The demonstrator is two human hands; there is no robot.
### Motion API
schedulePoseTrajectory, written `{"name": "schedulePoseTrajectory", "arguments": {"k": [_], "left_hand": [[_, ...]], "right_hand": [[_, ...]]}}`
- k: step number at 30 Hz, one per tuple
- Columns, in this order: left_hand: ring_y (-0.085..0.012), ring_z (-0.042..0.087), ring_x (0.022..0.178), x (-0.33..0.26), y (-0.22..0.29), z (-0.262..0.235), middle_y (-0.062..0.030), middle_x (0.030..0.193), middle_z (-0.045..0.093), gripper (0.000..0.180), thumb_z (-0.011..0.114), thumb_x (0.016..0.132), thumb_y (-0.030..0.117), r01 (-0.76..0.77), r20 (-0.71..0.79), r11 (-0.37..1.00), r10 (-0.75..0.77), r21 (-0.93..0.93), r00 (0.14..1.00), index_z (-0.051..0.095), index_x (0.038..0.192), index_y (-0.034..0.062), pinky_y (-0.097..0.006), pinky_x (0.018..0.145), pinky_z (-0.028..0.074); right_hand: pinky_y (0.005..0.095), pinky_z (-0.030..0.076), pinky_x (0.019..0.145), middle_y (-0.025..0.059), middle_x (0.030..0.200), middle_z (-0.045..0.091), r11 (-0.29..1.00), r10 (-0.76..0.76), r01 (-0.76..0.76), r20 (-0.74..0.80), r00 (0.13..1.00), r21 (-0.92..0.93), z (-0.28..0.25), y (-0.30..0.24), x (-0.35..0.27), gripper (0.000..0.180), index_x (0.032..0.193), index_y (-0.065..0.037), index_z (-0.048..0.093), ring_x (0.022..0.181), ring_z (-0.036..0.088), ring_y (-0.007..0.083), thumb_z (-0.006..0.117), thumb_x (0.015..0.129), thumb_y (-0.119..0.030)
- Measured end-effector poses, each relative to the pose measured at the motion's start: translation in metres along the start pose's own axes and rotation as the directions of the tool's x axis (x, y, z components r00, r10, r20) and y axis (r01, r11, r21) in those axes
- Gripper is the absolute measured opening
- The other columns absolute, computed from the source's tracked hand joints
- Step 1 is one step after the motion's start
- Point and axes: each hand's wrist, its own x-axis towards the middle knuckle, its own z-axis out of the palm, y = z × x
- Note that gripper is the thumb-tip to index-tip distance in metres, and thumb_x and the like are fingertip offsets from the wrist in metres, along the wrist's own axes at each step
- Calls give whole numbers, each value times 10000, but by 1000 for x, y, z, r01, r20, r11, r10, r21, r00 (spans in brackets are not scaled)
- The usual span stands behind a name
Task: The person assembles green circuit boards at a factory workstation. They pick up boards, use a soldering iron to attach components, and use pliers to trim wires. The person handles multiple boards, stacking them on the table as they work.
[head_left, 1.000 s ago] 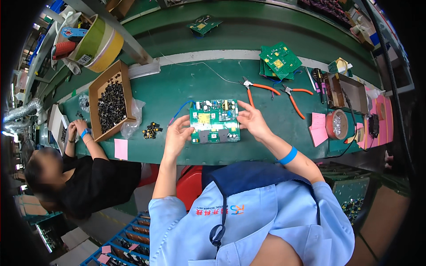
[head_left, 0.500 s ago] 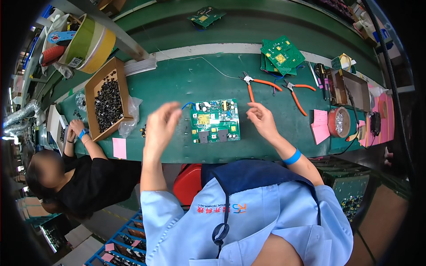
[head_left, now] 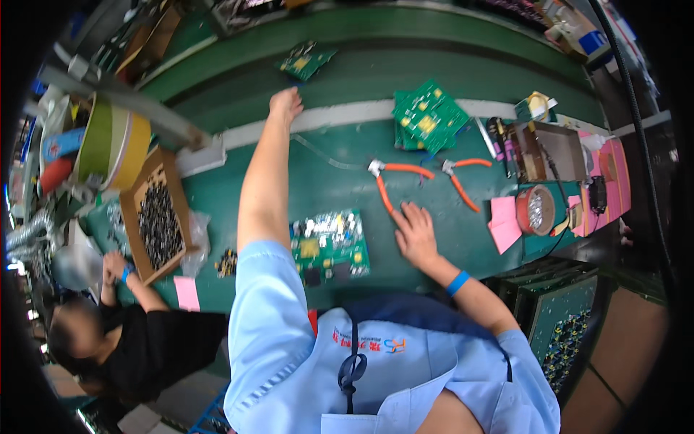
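My left hand [head_left: 286, 103] reaches across the bench to its far side, just short of a green circuit board [head_left: 306, 62] lying on the strip beyond. Its fingers look curled, but blur hides whether they hold anything. Spread on the green bench top, my right hand [head_left: 417, 235] is open, with its fingertips by an orange handle of one pair of cutting pliers [head_left: 377, 168]. Nearer me lies a populated circuit board [head_left: 356, 249], its left side hidden behind my left arm. A second pair of cutting pliers [head_left: 448, 168] lies to the right.
Several stacked green boards [head_left: 428, 119] lie at the back. On the left is a cardboard box [head_left: 185, 230] of small dark parts, with a co-worker's hands [head_left: 113, 267] beyond it. An open tray [head_left: 571, 170], a red tape roll [head_left: 522, 211] and pink notes [head_left: 504, 226] are at right.
My left hand has swung from beside the populated board to the far side. My right hand has come down flat on the bench. The whole view has shifted with my head.
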Motion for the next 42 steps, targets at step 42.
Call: {"name": "schedulePoseTrajectory", "arguments": {"k": [42], "left_hand": [[-50,498,625,-259,12,-18,8,762,560,193,506,764,97,-120,640,991,133,-65,756,523,943,28,-177,553,419]], "right_hand": [[354,369,830,125,1066,495,173,442,-191,97,892,966,-96,23,72,332,1034,3,484,983,474,202,415,843,-260]]}}
